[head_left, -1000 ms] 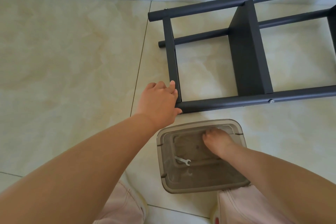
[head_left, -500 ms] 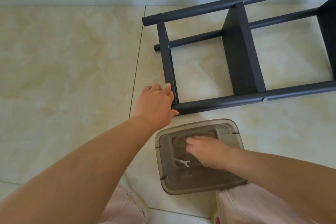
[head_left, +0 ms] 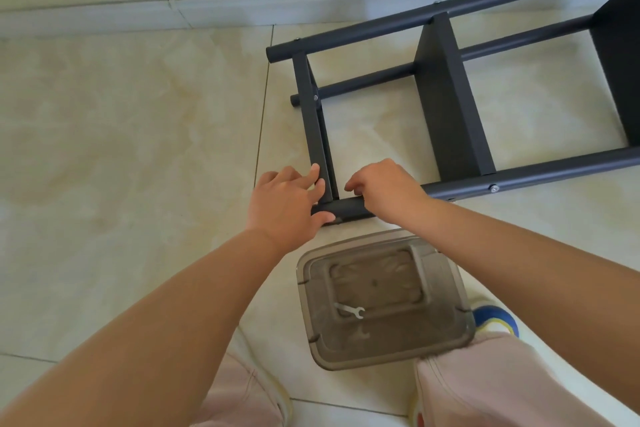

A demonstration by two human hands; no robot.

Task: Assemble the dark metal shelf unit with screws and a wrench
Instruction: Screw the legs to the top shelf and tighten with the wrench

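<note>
Left hand (head_left: 285,206) gripping the end bar and near tube of the dark shelf frame (head_left: 446,104) lying on the floor, right hand (head_left: 384,192) with fingers curled at that same corner, seemingly seating a screw there, wrench (head_left: 350,311) next, waiting in the tub (head_left: 450,291) just behind both wrists.

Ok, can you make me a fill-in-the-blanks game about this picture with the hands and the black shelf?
1. The small silver wrench lies on the clear plastic ____.
2. Both hands are at the ____ end of the dark shelf frame.
3. The left hand grips the near ____ of the frame.
4. The frame lies flat on the tiled ____.

Missing words: box; left; corner; floor
</note>
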